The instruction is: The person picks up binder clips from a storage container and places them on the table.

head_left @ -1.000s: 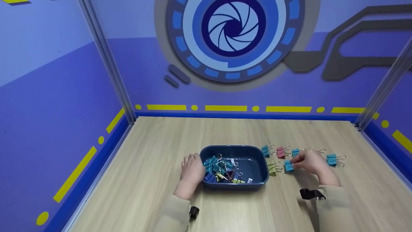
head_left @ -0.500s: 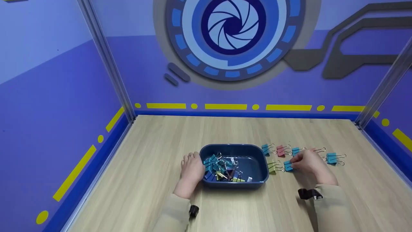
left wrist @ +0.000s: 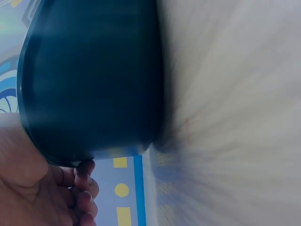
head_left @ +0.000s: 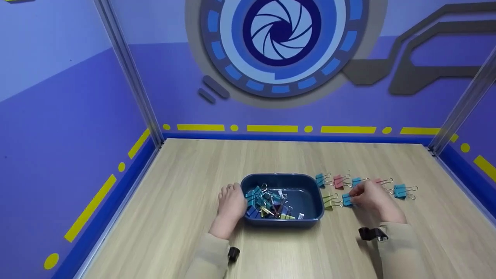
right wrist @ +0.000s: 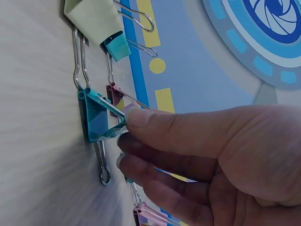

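My left hand (head_left: 231, 203) grips the left end of a dark blue plastic box (head_left: 285, 223), its fingers curled near the back left corner in the left wrist view. Inside, toward the left, lies a pile of binder clips (head_left: 256, 197), mostly teal. To the right of the box, my right hand (head_left: 374, 199) pinches a wire handle of a teal binder clip (right wrist: 97, 120) between thumb and fingers. That clip is low over the table, its other handle pointing down in the right wrist view. A yellow-green binder clip (head_left: 328, 202) is just left of it.
Behind the right hand runs a row of binder clips: a teal one (head_left: 320, 181), a red one (head_left: 339, 182), another teal one (head_left: 356, 182) and a partly hidden red one. Another teal clip (head_left: 400, 191) sits at the right end. Printed panels (head_left: 271, 116) enclose the wooden table (head_left: 186, 174).
My right hand has shifted very slightly left, still pinching the teal binder clip. The left hand and the box stay where they were.
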Available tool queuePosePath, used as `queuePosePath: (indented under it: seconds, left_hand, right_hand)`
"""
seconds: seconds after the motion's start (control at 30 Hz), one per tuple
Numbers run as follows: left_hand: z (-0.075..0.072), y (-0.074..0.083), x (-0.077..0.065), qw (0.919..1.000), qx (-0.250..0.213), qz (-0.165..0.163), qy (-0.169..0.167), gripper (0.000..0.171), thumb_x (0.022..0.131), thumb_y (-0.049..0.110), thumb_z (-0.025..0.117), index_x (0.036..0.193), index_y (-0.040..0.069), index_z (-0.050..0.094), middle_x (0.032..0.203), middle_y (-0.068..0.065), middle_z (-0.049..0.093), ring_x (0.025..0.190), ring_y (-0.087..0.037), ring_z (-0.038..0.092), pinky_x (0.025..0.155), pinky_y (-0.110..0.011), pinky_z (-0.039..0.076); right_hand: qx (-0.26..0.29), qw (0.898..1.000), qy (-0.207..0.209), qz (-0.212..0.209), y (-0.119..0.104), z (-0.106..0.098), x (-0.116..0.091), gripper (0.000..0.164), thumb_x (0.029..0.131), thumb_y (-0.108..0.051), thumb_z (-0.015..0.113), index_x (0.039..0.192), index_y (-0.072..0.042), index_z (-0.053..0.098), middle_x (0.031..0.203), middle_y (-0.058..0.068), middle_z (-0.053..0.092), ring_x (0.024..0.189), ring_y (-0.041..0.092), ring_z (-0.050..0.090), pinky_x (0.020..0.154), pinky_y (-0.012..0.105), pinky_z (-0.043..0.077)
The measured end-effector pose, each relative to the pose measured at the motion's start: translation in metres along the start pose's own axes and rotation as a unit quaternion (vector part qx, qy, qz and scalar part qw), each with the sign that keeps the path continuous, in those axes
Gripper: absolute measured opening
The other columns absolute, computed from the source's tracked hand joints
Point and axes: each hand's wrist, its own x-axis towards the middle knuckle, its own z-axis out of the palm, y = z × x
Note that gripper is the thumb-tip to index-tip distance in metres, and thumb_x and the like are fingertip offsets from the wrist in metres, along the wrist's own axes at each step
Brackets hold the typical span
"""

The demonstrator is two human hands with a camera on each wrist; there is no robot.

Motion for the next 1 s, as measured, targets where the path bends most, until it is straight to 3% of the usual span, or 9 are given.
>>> queuePosePath:
  seconds: [0.2, 0.33, 0.43, 0.6, 0.77, 0.9, 1.0]
  left_hand:
    - [-0.001, 0.0, -0.001, 1.0, -0.005, 0.0, -0.002, 0.026, 0.084, 0.011, 0.055, 0.107, -0.002, 0.054, 0.101, -0.017, 0.057, 0.097, -0.034, 0.048, 0.083, -0.046, 0.038]
    - [-0.001, 0.0, -0.001, 1.0, -0.005, 0.0, -0.002, 0.025, 0.084, 0.011, 0.055, 0.106, -0.002, 0.054, 0.101, -0.017, 0.057, 0.097, -0.034, 0.048, 0.082, -0.046, 0.038]
    - [0.0, 0.0, -0.001, 1.0, 0.0, -0.002, -0.006, 0.023, 0.084, 0.011, 0.055, 0.104, -0.001, 0.054, 0.1, -0.017, 0.056, 0.095, -0.034, 0.048, 0.082, -0.045, 0.038]
    - [0.001, 0.0, 0.0, 0.9999, 0.004, -0.005, -0.009, 0.023, 0.084, 0.012, 0.056, 0.103, 0.0, 0.054, 0.097, -0.016, 0.055, 0.094, -0.033, 0.047, 0.081, -0.045, 0.038]
    - [0.001, 0.0, 0.001, 0.9999, 0.005, -0.007, -0.006, 0.023, 0.084, 0.011, 0.054, 0.104, 0.0, 0.054, 0.097, -0.016, 0.055, 0.093, -0.033, 0.047, 0.081, -0.045, 0.038]
    - [0.0, 0.001, 0.001, 0.9999, 0.003, -0.008, -0.008, 0.024, 0.085, 0.012, 0.055, 0.105, -0.001, 0.054, 0.099, -0.016, 0.056, 0.094, -0.033, 0.048, 0.082, -0.045, 0.038]
    - [0.0, 0.0, 0.001, 1.0, -0.001, -0.005, -0.005, 0.025, 0.084, 0.012, 0.056, 0.105, -0.001, 0.054, 0.1, -0.017, 0.056, 0.095, -0.033, 0.048, 0.082, -0.045, 0.039]
  right_hand:
    - [-0.021, 0.998, 0.044, -0.035, -0.02, -0.006, -0.006, 0.029, 0.085, -0.013, 0.067, 0.111, -0.001, 0.064, 0.103, 0.017, 0.064, 0.088, 0.026, 0.061, 0.071, 0.04, 0.05]
    - [-0.034, 0.99, 0.095, -0.093, -0.046, 0.0, -0.008, 0.021, 0.085, -0.014, 0.068, 0.105, -0.006, 0.068, 0.097, 0.011, 0.068, 0.086, 0.024, 0.062, 0.071, 0.038, 0.05]
    - [-0.021, 0.982, 0.104, -0.154, -0.068, 0.012, -0.01, 0.018, 0.083, -0.011, 0.07, 0.1, -0.008, 0.071, 0.094, 0.008, 0.07, 0.085, 0.023, 0.062, 0.073, 0.041, 0.05]
    - [0.003, 0.969, 0.07, -0.236, -0.099, 0.037, -0.014, 0.021, 0.078, -0.004, 0.072, 0.098, -0.01, 0.072, 0.094, 0.003, 0.071, 0.087, 0.019, 0.064, 0.078, 0.043, 0.052]
    - [0.003, 0.954, 0.002, -0.299, -0.114, 0.065, -0.016, 0.025, 0.076, -0.003, 0.072, 0.099, -0.013, 0.072, 0.095, -0.003, 0.07, 0.088, 0.015, 0.065, 0.078, 0.037, 0.053]
    - [-0.001, 0.944, -0.042, -0.328, -0.119, 0.085, -0.015, 0.027, 0.076, 0.002, 0.07, 0.1, -0.011, 0.072, 0.099, -0.003, 0.07, 0.095, 0.019, 0.065, 0.081, 0.039, 0.052]
    - [-0.005, 0.939, -0.05, -0.341, -0.121, 0.094, -0.012, 0.029, 0.076, 0.005, 0.07, 0.099, -0.011, 0.073, 0.1, -0.002, 0.071, 0.098, 0.021, 0.065, 0.083, 0.04, 0.052]
